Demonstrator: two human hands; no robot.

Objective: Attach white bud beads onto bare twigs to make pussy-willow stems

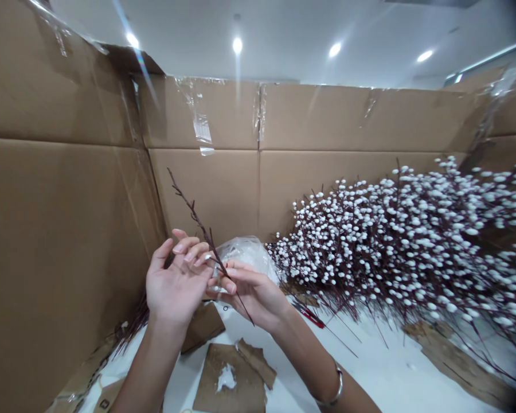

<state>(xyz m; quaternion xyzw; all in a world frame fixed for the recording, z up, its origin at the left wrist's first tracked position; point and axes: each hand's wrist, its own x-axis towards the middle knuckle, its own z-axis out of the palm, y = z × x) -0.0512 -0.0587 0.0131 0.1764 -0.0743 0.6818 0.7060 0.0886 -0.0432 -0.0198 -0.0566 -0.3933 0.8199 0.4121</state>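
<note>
My right hand (251,292) pinches a thin dark bare twig (198,226) near its lower part; the twig slants up and to the left, its tip in front of the cardboard wall. My left hand (176,281) is raised palm toward me, fingers curled with their tips touching the twig just above the right hand's pinch. Whether something small is between the left fingertips I cannot tell. A silver bangle (336,390) is on my right wrist.
A big heap of dark stems with white buds (404,246) lies at the right on the white table (378,373). A clear plastic bag (247,252) sits behind my hands. Cardboard walls (69,229) enclose left and back. Cardboard scraps (232,378) and bare twigs (131,330) lie nearby.
</note>
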